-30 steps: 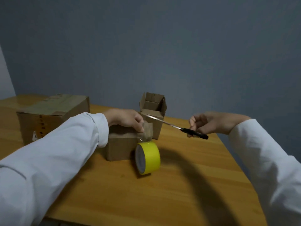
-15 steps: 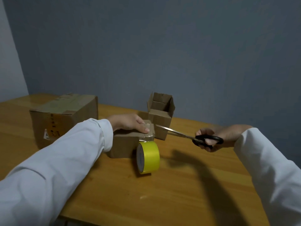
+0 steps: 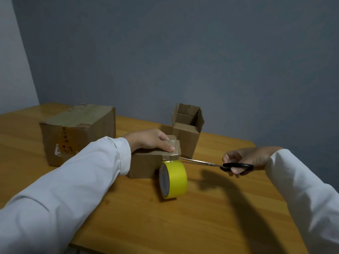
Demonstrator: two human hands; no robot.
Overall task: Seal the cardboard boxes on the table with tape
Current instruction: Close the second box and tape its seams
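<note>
- Head view: the left hand [image 3: 149, 139] lies flat, fingers straight, pressing the taped top of the small box [image 3: 146, 165] at mid-surface [image 3: 211, 217].
- The yellow tape roll [image 3: 173, 179] stands on edge, touching that box's front corner.
- The right hand [image 3: 245, 160] has fingers curled through the scissors [image 3: 216, 164], whose blades point at the box's edge.
- An open box [image 3: 188, 133] stands just behind; a large closed box [image 3: 77, 132] sits left.

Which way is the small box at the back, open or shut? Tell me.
Open: the small box stands upright with its top flaps raised, its inside visible.
</note>
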